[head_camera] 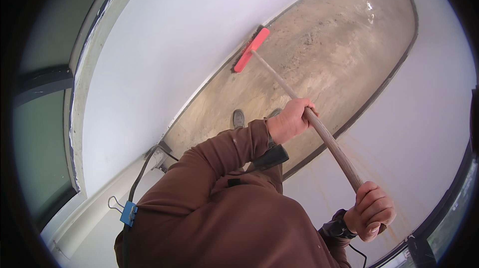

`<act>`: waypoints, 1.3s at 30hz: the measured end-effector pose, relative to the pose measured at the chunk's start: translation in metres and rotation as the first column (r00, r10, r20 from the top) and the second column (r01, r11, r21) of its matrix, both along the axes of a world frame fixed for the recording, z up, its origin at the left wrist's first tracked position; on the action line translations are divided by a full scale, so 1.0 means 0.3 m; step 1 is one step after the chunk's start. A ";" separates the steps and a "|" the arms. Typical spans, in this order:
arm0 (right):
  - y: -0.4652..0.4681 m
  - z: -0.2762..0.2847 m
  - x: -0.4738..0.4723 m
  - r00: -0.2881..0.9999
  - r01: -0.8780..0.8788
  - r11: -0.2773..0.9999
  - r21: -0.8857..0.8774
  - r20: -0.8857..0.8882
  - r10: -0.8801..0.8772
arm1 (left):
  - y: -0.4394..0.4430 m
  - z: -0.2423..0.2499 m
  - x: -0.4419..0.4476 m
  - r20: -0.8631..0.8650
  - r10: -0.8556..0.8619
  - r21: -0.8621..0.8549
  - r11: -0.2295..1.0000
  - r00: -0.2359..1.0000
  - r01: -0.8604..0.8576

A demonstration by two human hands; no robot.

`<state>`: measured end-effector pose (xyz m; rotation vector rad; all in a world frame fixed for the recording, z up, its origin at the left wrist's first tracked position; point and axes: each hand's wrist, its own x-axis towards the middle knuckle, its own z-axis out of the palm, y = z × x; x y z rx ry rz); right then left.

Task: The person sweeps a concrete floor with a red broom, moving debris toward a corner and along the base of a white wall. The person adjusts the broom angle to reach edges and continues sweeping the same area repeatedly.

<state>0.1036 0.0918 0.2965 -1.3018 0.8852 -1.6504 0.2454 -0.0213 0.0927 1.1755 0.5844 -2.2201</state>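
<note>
A push broom with a long wooden handle (335, 146) runs from the lower right up to its red head (251, 50). The dark bristles of the head lie against the foot of the white wall on the left. My left hand (292, 120) is closed around the middle of the handle. Near the handle's upper end, my right hand (374, 211) is wrapped around it, with a dark band on the wrist. Loose dirt (308, 39) is scattered on the floor to the right of the broom head.
White walls stand at left (149, 54) and right (408, 118) of the narrow concrete floor (336, 58). A pale pipe (89, 213) runs along the lower left. My shoes (238, 118) are on the floor. A cable with a blue binder clip (128, 213) hangs by my sleeve. Windows flank both sides.
</note>
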 end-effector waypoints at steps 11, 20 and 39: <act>-0.150 -0.224 -0.032 0.931 -0.080 0.993 0.089 0.363 0.042 | 0.007 -0.153 0.171 0.234 0.040 0.290 0.951 0.971 -0.109; -0.301 -0.264 -0.126 0.958 0.272 0.960 -0.075 0.121 -0.262 | -0.449 -0.297 -0.244 0.106 -0.155 -0.223 0.959 0.982 0.175; -0.136 -0.470 -0.046 0.804 -0.588 0.692 0.419 0.392 0.447 | 0.445 -0.551 0.409 0.588 -0.460 0.004 0.824 0.666 0.566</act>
